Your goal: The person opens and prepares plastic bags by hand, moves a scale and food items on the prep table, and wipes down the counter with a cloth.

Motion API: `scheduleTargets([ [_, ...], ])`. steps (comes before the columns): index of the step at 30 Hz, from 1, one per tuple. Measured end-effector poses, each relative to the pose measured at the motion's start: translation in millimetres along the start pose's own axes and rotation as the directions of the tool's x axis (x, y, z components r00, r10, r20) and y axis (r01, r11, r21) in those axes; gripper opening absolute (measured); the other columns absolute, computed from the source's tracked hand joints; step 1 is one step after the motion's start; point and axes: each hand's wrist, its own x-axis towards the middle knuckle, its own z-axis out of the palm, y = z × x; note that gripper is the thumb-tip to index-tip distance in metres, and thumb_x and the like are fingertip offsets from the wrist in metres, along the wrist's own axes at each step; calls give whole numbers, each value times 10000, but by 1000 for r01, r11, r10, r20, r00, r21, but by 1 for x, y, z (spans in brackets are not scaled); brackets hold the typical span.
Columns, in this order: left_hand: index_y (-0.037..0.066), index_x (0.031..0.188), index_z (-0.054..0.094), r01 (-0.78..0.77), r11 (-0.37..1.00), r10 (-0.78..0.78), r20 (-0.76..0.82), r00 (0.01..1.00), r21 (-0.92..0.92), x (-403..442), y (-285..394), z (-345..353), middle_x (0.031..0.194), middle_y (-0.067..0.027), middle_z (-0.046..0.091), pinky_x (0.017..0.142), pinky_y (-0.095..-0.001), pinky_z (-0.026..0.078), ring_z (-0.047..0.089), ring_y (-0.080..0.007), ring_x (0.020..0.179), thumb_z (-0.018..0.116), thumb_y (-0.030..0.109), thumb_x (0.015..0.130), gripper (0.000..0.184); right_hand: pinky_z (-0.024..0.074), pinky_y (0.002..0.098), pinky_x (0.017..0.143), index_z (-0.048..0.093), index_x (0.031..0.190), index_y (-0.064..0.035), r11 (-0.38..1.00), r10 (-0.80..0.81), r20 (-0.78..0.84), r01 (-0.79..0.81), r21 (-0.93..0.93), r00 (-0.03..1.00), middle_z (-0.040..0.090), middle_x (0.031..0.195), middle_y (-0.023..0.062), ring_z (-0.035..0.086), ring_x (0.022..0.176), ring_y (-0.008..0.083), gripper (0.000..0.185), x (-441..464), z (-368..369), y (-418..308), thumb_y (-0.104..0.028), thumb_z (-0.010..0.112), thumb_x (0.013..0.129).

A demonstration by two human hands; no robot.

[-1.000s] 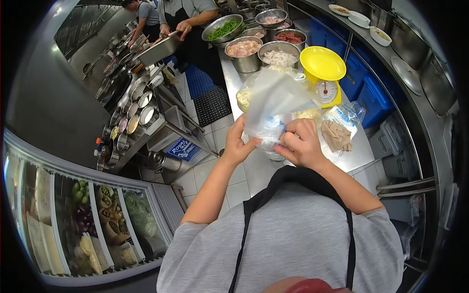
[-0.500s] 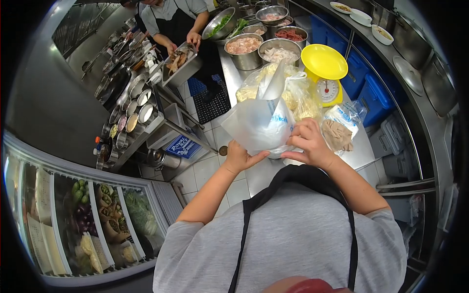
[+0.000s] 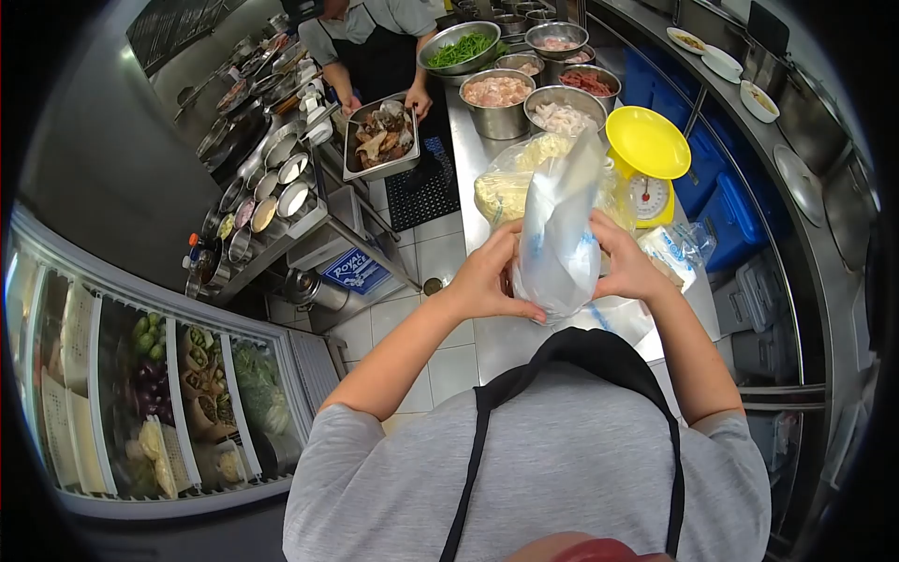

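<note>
A whitish translucent plastic bag (image 3: 559,248) with blue print stands upright between my hands, over the near end of the steel table. My left hand (image 3: 492,276) grips its left side, thumb along the bottom front. On its right side my right hand (image 3: 626,258) holds it too, with some fingers hidden behind the plastic. Just beyond are clear bags of pale yellow food (image 3: 506,187), partly covered by the held bag. A yellow dial scale (image 3: 648,150) stands behind my right hand, and a white packet with blue print (image 3: 670,253) lies beside that hand.
Steel bowls of raw meat (image 3: 496,94) and one of green vegetables (image 3: 461,49) fill the table's far end. Across the aisle a co-worker (image 3: 379,47) holds a metal pan of cooked-looking pieces (image 3: 382,140). An open chiller (image 3: 154,393) is at left; blue bins (image 3: 730,220) sit right.
The bag has gone from spread and tilted left to upright and gathered between my hands. My hands have moved onto its sides. The co-worker's pan has shifted right in view and shows its contents more.
</note>
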Motion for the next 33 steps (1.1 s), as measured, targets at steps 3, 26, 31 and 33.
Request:
scheduleTargets([
  [3, 48, 896, 466, 169, 984, -163, 106, 981, -50, -14, -11, 3, 1150, -132, 475, 517, -226, 461, 549, -128, 684, 864, 363, 471, 662, 384, 288, 837, 458, 753, -47, 995, 88, 103, -83, -49, 991, 466, 1058, 86, 469, 962, 210, 535, 2, -3, 11, -290, 846, 476],
  [26, 23, 1323, 168, -298, 954, 240, -619, 748, 10, 0, 47, 36, 1336, -214, 231, 1013, -448, 253, 259, -341, 1249, 781, 526, 553, 1105, 337, 409, 947, 421, 1242, -78, 831, -508, -369, 331, -447, 778, 394, 1279, 141, 391, 1183, 284, 786, -17, 9, -48, -404, 768, 617],
  [31, 7, 1328, 157, -108, 943, -77, -522, 850, -315, 27, 62, 47, 1333, -204, 243, 1011, -401, 279, 284, -310, 1245, 837, 459, 492, 1168, 366, 356, 914, 417, 1232, -26, 914, -230, -478, 357, 194, 848, 454, 1203, 141, 460, 1099, 256, 783, 33, 43, -48, -448, 725, 649],
  [33, -5, 1310, 199, 87, 964, -203, -483, 851, -253, 22, 47, 42, 1293, -197, 311, 972, -379, 338, 375, -303, 1188, 839, 453, 484, 1141, 380, 335, 895, 413, 1229, -14, 930, -117, -409, 244, 275, 905, 477, 1171, 138, 484, 1064, 248, 793, 31, 51, -35, -459, 719, 648],
])
